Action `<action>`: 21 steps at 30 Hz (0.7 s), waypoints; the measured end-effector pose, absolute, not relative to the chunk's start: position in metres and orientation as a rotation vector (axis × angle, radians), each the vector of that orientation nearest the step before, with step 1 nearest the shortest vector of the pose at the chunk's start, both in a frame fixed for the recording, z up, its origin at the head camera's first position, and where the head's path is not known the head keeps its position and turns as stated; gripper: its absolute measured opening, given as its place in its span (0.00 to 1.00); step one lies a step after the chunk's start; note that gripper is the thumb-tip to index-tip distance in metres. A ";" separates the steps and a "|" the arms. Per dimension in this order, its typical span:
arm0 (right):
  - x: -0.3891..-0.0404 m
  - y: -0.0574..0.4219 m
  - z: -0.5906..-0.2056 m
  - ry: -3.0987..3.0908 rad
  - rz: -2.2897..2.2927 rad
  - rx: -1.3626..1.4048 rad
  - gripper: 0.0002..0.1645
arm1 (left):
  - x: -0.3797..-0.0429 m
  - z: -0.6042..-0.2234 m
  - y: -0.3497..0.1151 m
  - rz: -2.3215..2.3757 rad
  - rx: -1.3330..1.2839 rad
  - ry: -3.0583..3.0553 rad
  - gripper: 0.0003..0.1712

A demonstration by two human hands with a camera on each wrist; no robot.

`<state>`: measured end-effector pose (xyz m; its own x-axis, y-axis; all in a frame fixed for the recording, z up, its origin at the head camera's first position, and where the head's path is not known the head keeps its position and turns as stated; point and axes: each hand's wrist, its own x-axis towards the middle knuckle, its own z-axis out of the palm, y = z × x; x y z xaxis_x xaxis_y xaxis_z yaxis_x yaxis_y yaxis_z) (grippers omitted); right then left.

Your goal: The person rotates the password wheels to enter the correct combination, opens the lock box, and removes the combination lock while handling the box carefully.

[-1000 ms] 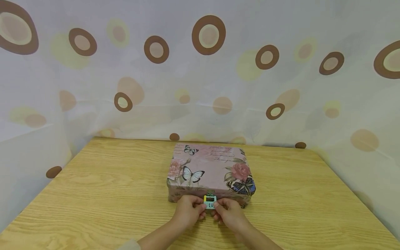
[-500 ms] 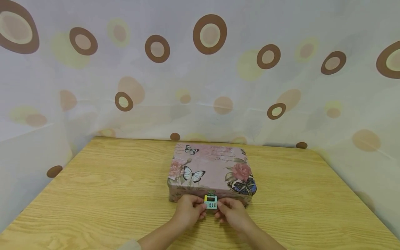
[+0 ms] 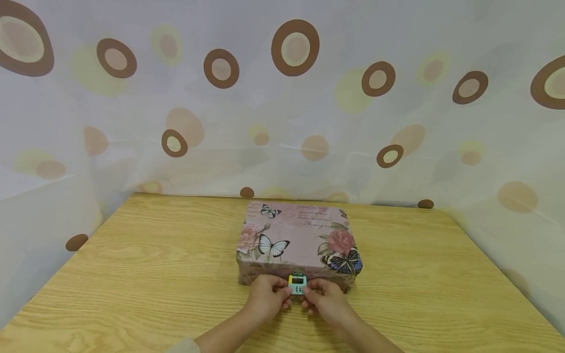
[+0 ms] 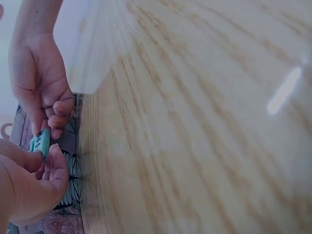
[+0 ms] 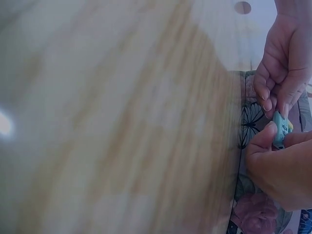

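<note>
A small mint-green combination padlock (image 3: 297,285) with a yellow corner hangs at the front clasp of a pink box (image 3: 300,240) printed with butterflies and roses. The box lid is down. My left hand (image 3: 266,298) pinches the padlock's left side between thumb and finger. From the other side my right hand (image 3: 330,301) grips it, the thumb over the right end of the number dials. Both wrist views show the padlock (image 4: 43,141) between the fingertips of the two hands. The numbers on the dials are too small to read.
The box stands on a wood-grain table (image 3: 154,274), near its middle. Behind and along both sides hangs a pale curtain (image 3: 247,117) with brown and yellow circles.
Half a second ago the right thumb was off the dials and more of them showed. Now it is back on the padlock's face. The left hand and the box have stayed put.
</note>
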<state>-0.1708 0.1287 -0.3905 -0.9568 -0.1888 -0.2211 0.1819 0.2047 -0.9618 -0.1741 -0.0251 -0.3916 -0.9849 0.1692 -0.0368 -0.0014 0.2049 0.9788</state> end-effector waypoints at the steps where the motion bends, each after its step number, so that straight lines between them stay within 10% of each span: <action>1: -0.171 0.129 -0.391 2.193 -1.814 0.000 0.16 | -0.174 -0.392 -0.025 1.892 0.162 2.329 0.06; 21: -0.172 0.125 -0.390 2.290 -1.723 0.058 0.14 | -0.174 -0.392 -0.024 1.882 0.166 2.356 0.06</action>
